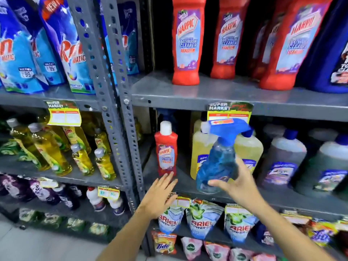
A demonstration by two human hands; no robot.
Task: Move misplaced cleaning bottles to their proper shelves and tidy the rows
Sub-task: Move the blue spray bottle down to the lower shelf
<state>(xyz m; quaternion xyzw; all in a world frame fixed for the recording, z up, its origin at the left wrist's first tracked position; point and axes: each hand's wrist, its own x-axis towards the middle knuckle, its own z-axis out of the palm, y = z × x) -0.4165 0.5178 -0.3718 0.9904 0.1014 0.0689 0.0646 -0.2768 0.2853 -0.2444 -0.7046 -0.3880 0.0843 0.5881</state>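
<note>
A small red Harpic bottle [166,147] with a white cap stands alone at the left end of the middle shelf [185,182]. My left hand [160,196] is open, with its fingertips at the base of this bottle. A blue spray bottle [218,157] leans tilted at the shelf's front edge, in front of yellow jugs [200,147]. My right hand [239,187] wraps its lower body, thumb in front and fingers on the right side. Large red Harpic bottles [186,42] stand in a row on the shelf above [207,95].
Grey jugs with blue caps [286,159] fill the right of the middle shelf. A perforated metal post [120,129] divides the racks. Yellow dish-liquid bottles [47,147] stand to the left. Ariel pouches [203,221] hang below. A dark blue bottle [329,53] sits at the upper right.
</note>
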